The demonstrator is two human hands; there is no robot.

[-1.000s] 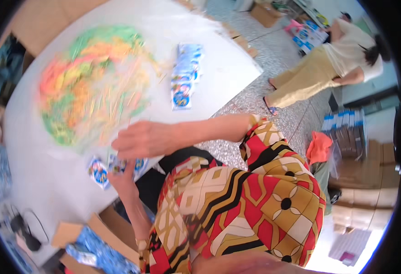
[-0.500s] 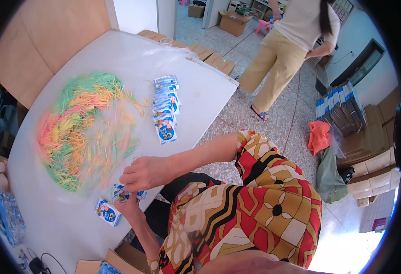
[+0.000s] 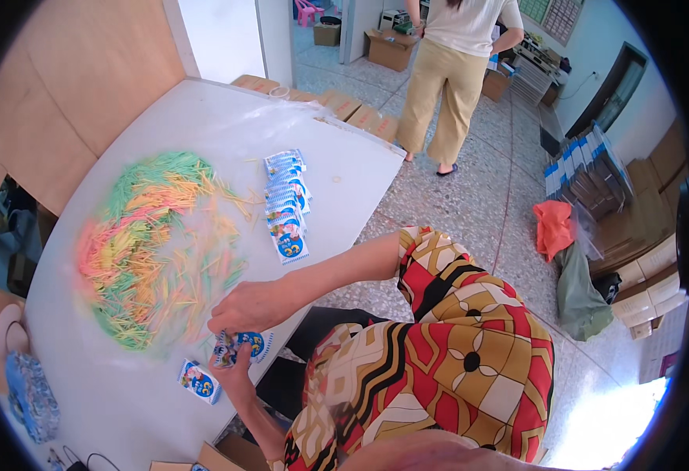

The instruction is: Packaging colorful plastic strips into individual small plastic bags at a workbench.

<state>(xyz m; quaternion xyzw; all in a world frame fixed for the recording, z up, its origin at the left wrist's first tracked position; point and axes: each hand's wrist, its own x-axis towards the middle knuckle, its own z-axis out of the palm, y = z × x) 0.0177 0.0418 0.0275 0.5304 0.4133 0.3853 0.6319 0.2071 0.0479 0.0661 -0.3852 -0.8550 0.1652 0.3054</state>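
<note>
My left hand [image 3: 236,377] grips a small blue-and-white packet [image 3: 225,351] low over the near part of the table. Just above it is my right hand [image 3: 250,308], its fingers pinched together at the packet's upper end; whatever they hold is hidden. Beside the left thumb lies another blue-and-white packet [image 3: 259,345], partly covered by the hand. A single packet [image 3: 200,382] rests on the tabletop to the left of my left hand. Beyond my hands, a heap of thin pastel sticks [image 3: 136,251] in green, yellow, orange and pink spreads over clear plastic.
An overlapping row of packets [image 3: 288,208] lies right of the heap on the white table [image 3: 344,188]. Cardboard boxes [image 3: 336,104] line the table's far side. An open carton [image 3: 230,451] stands below the near edge. A person [image 3: 442,78] stands beyond the table.
The view has shifted slightly, so the table sits lower. My hands stay together at the packet, and more of the second packet shows. The other person has stepped farther away.
</note>
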